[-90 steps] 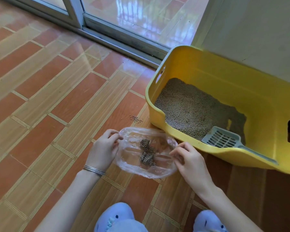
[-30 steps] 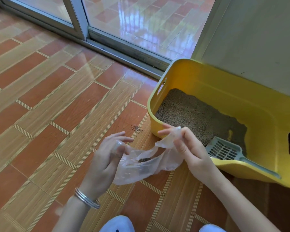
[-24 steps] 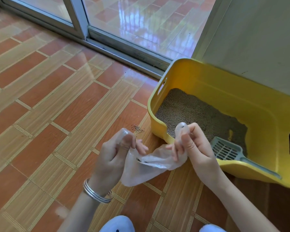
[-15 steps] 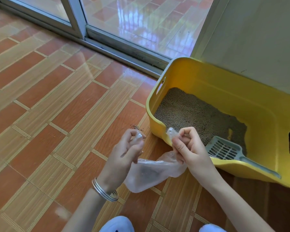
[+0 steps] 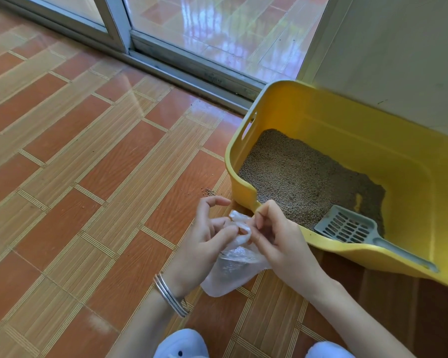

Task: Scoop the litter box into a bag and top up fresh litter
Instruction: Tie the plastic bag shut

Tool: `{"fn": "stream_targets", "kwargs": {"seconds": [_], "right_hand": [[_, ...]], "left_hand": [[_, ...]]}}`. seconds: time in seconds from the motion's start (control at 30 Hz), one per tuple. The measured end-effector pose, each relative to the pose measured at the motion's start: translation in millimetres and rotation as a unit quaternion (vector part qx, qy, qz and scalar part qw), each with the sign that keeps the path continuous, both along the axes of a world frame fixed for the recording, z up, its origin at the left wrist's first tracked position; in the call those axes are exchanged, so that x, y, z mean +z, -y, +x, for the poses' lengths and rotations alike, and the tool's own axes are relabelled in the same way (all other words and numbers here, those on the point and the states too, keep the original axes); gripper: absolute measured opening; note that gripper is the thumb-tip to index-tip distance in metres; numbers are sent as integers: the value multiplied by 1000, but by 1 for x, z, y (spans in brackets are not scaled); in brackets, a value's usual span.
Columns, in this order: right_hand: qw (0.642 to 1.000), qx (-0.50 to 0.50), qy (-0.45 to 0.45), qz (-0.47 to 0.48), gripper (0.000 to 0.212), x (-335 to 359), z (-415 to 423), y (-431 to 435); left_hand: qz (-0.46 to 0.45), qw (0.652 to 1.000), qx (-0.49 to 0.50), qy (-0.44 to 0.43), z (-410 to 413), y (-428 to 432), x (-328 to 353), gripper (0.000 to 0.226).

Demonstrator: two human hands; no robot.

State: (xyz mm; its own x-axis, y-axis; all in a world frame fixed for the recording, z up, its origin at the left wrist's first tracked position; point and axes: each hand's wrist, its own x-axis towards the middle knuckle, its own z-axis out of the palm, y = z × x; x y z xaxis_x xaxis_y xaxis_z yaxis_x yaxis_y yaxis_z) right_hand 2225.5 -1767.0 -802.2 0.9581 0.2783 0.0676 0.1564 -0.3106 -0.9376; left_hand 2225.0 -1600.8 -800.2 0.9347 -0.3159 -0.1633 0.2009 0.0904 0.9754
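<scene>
Head view:
- bag [image 5: 233,272] mouth, spread wide three seconds ago, now gathered into twisted neck.
- left hand [image 5: 204,244] and right hand [image 5: 277,236] both pinch neck.
- bag sags below hands, just beside litter box [image 5: 321,117] front corner.
- scoop [image 5: 347,227] lies in litter [image 5: 295,171], unheld.

Judgement: scooping finished, bag being tied; top-up outstanding.

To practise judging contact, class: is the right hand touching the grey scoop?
Apart. The head view shows litter and the litter box rim between the right hand and the scoop; that hand pinches the plastic bag instead.
</scene>
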Motion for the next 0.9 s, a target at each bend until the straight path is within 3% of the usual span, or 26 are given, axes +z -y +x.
{"fn": "stream_targets", "kwargs": {"seconds": [0.33,0.43,0.63,0.8,0.9], "right_hand": [[996,84,39,2,29,6,-1,3],[994,101,46,-10,20,7,1,5],[986,115,-81,88,28,8,2,15],[965,123,-160,166,1,7,3,25],[945,95,-217,228,7,8,2,25]], "left_hand": [[-20,998,-32,-53,3,1,8,16],[-10,997,-29,-66,3,0,5,18],[-56,993,-59,-80,5,-9,1,15],[-85,994,-40,-57,8,-15,-2,13],[-53,998,-30,-6,6,-14,-3,13]]}}
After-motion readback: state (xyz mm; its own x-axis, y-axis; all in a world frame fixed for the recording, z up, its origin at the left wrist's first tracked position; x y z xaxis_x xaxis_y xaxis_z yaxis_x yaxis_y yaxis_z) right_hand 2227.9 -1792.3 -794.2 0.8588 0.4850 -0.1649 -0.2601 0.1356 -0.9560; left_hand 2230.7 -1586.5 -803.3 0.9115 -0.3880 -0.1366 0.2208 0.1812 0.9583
